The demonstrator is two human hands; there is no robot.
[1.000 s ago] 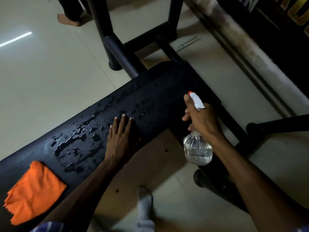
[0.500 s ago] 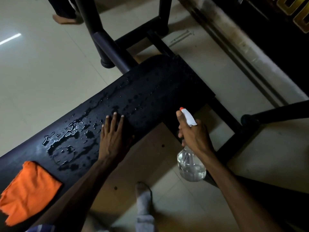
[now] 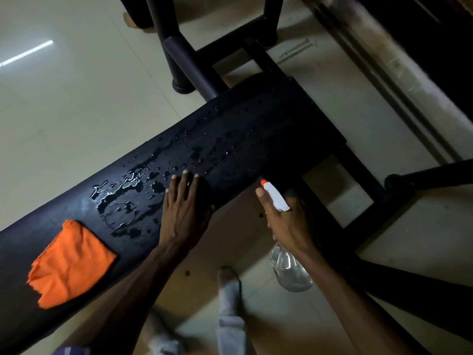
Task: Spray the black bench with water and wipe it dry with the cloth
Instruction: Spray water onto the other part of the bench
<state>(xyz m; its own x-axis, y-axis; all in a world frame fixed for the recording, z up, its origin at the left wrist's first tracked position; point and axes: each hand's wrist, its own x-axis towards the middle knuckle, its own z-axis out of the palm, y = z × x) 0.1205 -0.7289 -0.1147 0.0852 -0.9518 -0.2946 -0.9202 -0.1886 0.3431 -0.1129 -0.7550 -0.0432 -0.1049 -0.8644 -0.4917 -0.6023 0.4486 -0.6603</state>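
Beside the flat, spread left hand (image 3: 183, 213), beaded water (image 3: 122, 190) glistens on the smooth black bench (image 3: 268, 129), whose long axis runs diagonally. Left of it lies a crumpled orange cloth (image 3: 70, 262). Right hand (image 3: 289, 226) wraps a clear spray bottle (image 3: 289, 270), its orange-tipped nozzle (image 3: 263, 183) aimed benchward.

The far end of the bench (image 3: 268, 129) lies bare beyond the water drops. The left hand (image 3: 183, 211) rests flat mid-bench, and the cloth (image 3: 69, 262) covers the near end. A post (image 3: 189, 65) stands just beyond the bench's far edge.
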